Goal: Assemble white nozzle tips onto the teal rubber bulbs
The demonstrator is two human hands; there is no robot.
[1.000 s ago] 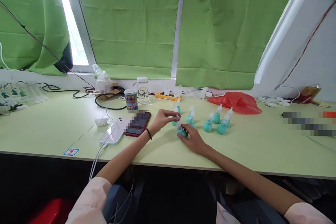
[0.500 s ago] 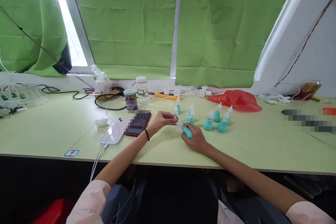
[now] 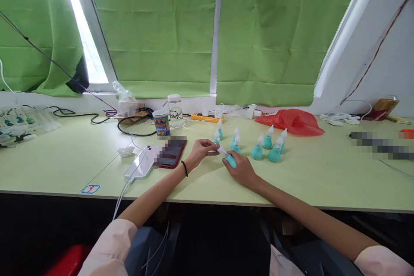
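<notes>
A teal nasal aspirator [image 3: 230, 161] with a clear tip is held at a tilt just above the table. My right hand [image 3: 242, 171] wraps round its teal bulb. The fingers of my left hand [image 3: 203, 152] pinch the clear tip, which points up and left. Behind and to the right of my hands, several more nasal aspirators [image 3: 256, 152] stand upright on the table, tips up. One aspirator [image 3: 216, 139] is partly hidden behind my left fingers.
Left of my hands lie a red-edged phone [image 3: 173, 154] and a white phone [image 3: 141, 166] with a cable. A printed can [image 3: 161, 123] and a clear jar [image 3: 175, 112] stand behind them. A red plastic bag [image 3: 291, 121] lies at the back right, near a yellow power strip [image 3: 207, 118].
My left hand has shifted slightly at the tip of the aspirator, which now sits a little lower. My right hand keeps its hold on the bulb. The view has tilted slightly.
</notes>
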